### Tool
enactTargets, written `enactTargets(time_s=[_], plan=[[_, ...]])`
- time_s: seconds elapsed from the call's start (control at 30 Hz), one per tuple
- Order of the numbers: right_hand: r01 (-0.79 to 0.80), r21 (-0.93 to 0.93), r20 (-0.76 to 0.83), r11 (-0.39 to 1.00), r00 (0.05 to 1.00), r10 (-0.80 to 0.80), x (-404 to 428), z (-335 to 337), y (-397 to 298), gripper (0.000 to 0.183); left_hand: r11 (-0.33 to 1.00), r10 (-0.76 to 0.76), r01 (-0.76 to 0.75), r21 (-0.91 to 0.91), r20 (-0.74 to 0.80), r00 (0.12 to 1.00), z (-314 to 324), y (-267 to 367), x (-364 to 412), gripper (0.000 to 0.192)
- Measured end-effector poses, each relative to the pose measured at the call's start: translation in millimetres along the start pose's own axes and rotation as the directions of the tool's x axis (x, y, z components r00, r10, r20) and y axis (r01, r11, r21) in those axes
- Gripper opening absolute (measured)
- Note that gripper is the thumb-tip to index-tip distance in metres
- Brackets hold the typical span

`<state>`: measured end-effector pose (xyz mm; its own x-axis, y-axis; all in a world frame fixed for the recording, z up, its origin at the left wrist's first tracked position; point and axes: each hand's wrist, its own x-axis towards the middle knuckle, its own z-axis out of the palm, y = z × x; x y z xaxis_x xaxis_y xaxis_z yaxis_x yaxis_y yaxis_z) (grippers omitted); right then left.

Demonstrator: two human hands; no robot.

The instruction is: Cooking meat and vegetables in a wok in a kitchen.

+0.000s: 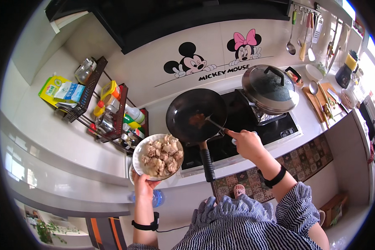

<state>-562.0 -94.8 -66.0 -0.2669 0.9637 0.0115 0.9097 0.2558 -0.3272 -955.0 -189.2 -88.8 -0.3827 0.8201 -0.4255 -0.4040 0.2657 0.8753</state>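
My left hand (145,186) holds a white plate (139,170) by its near rim, just left of the wok and close to the counter's front edge. Pieces of pale, bony meat (162,155) are heaped on the plate. My right hand (246,142) grips the wooden handle of a metal spatula (215,123), whose blade rests inside a black wok (181,109). A small patch of reddish-brown sauce or paste (197,120) lies in the wok's bottom. The wok's black-wrapped handle (207,164) points towards me, held by neither hand.
A covered pan with a domed lid (268,89) stands on the stove's right burner. A dark rack (117,118) of bottles and jars is at left. Farther right lie a wooden cutting board (319,101), a ladle (313,88) and a knife (337,97). A range hood (187,18) overhangs the stove.
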Motion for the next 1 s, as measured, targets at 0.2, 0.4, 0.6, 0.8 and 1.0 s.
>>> enactTargets(time_s=[0.2,0.4,0.6,0.8,1.0], plan=[[0.023,0.016,-0.052,1.000,0.998,-0.022,-18,-4,9,0.048,0.980,-0.004,-0.015,0.197,0.095,0.995,22,19,64,0.048],[-0.005,0.058,-0.009,0.998,1.000,0.006,-20,-9,20,0.050,0.708,0.191,-0.165,0.687,0.038,0.981,112,36,117,0.035],[0.017,0.044,0.067,0.999,0.998,-0.020,-15,-11,34,0.057,0.269,0.248,-0.073,0.960,0.004,0.969,178,48,130,0.035],[0.058,-0.045,-0.025,0.997,0.998,-0.060,-23,-22,45,0.044,-0.016,0.482,-0.081,0.997,0.078,0.873,194,78,119,0.032],[0.041,-0.063,-0.084,0.997,0.995,-0.047,-55,-19,39,0.042,0.347,0.447,-0.128,0.929,-0.044,0.894,155,115,65,0.039]])
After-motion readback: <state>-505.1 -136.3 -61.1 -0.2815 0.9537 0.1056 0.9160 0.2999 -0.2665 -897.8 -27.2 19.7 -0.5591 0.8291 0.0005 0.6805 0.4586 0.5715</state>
